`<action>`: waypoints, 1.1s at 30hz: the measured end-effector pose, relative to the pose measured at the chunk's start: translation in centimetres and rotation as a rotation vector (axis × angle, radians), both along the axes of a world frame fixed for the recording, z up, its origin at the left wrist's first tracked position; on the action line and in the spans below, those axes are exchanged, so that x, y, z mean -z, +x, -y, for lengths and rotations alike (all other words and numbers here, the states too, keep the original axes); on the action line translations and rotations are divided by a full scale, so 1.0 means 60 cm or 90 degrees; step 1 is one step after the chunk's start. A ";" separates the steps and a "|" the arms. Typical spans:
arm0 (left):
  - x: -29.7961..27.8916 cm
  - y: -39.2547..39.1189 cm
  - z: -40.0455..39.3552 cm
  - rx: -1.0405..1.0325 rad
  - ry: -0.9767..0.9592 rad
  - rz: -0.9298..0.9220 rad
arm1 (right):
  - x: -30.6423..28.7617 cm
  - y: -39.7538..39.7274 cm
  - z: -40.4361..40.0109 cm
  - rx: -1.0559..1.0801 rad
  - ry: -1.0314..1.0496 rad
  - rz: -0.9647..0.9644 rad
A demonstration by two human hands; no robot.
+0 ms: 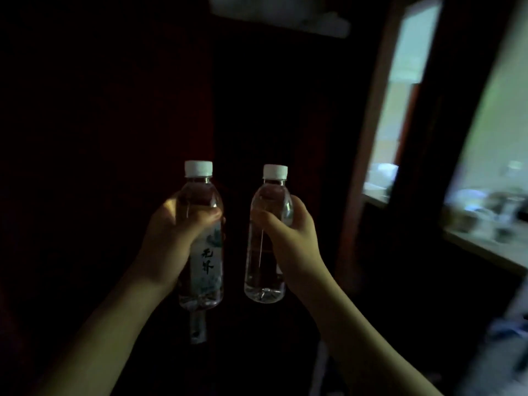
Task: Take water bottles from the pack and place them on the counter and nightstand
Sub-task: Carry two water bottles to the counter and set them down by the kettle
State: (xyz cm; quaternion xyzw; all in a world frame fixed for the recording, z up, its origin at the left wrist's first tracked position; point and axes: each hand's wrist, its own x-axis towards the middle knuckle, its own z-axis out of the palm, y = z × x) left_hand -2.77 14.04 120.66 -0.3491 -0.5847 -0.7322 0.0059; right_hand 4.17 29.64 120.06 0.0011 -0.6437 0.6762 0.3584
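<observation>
I hold two clear water bottles with white caps upright in front of me in a dark room. My left hand [168, 241] is wrapped around the left bottle [204, 258], whose pale label with dark characters faces me. Around the upper half of the right bottle [264, 270], my right hand [288, 238] is closed; its label side is turned away. The two bottles stand apart, side by side. No pack or nightstand can be made out.
A pale counter ledge [485, 247] runs along the right, with blurred small objects on it under a bright mirror or window. A reddish-brown frame [363, 155] stands beside it. A small pale object [198, 327] shows below the left bottle. The rest is dark.
</observation>
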 end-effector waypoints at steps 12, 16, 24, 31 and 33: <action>-0.023 0.324 -0.547 0.435 0.003 -0.031 | 0.004 0.443 -0.416 0.367 -0.076 -0.056; -0.010 0.444 -0.711 0.523 -0.004 0.016 | 0.007 0.590 -0.540 0.467 -0.050 -0.042; -0.003 0.628 -0.941 0.621 -0.011 -0.002 | -0.007 0.781 -0.715 0.565 -0.031 -0.042; 0.009 0.711 -1.106 0.654 -0.015 -0.024 | 0.009 0.865 -0.850 0.657 -0.025 -0.043; 0.016 0.725 -1.150 0.656 -0.010 -0.036 | 0.016 0.877 -0.892 0.675 -0.028 -0.043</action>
